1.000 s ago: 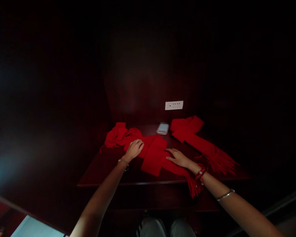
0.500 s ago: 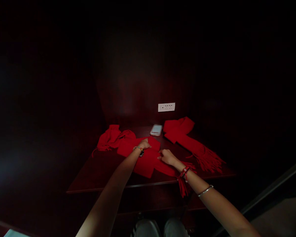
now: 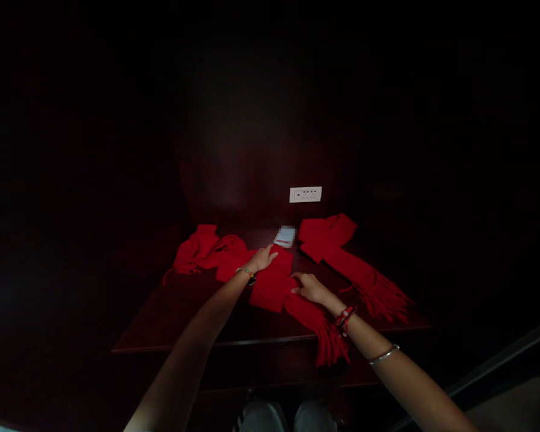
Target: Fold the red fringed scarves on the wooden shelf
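Note:
A folded red scarf [image 3: 270, 294] lies across the middle of the dark wooden table, its fringed end hanging over the front edge. My left hand [image 3: 261, 259] rests flat on top of it, thumb apart from the fingers. At the scarf's right side my right hand [image 3: 312, 289] has its fingers and thumb curled around the cloth edge. To the left, a crumpled red cloth [image 3: 202, 249] with loose strands meets the scarf; whether the two are one piece I cannot tell. A second red scarf with fringe [image 3: 346, 261] is folded over itself on the right.
Behind the middle scarf lies a small pale rectangular item [image 3: 285, 237], partly blurred out. A white socket panel [image 3: 305, 194] is set in the dark back wall. The table's front edge [image 3: 162, 348] runs above my knees [image 3: 263, 417].
The left hand has flattened, its fingers stretched further out. The right hand has shifted slightly right, and the fringed end now hangs straighter over the edge. The scarf's front corner has drawn back.

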`<state>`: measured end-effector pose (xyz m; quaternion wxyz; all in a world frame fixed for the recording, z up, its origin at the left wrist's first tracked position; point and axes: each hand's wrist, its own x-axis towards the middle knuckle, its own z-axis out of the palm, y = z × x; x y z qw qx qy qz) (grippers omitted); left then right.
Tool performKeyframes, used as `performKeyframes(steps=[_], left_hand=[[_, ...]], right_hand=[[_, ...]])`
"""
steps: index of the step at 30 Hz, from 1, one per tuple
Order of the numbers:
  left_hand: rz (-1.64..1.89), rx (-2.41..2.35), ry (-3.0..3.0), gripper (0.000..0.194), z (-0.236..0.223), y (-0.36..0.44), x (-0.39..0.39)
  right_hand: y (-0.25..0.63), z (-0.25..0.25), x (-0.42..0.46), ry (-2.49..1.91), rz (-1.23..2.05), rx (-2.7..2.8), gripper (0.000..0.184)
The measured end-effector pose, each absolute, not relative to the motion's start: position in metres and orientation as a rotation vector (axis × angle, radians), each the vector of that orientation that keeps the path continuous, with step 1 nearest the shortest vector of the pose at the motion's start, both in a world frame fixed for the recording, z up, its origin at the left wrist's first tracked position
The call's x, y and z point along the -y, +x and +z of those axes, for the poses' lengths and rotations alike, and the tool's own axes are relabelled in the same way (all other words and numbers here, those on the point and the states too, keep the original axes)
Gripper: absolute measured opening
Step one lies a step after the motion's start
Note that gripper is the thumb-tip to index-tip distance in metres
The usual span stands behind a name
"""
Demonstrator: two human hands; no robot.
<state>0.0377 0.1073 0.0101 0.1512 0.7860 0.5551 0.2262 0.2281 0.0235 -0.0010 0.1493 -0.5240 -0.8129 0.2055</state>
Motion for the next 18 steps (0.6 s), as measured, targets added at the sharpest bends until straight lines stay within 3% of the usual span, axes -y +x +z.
performKeyframes(steps=[6, 12, 15, 18], left_hand=[[0.231, -1.469, 2.61, 0.055, -0.006, -0.031, -0.065], [0.265, -1.631, 2.768, 0.06, -0.024, -0.04, -0.039], [0.26, -1.72, 2.736, 0.068, -0.024, -0.042, -0.034], [0.158, -1.723, 2.678, 0.069, -0.019, -0.048, -0.031]], right_hand=[[0.243, 0.0, -0.051, -1.389, 0.502, 2.407, 0.047], [0.223, 0.0, -0.034, -1.387, 0.086, 2.353, 0.049], [0.211, -0.016, -0.005, -1.105, 0.135, 2.593, 0.06], [0.208, -0.028, 0.015, -1.1, 0.213, 2.709, 0.065]])
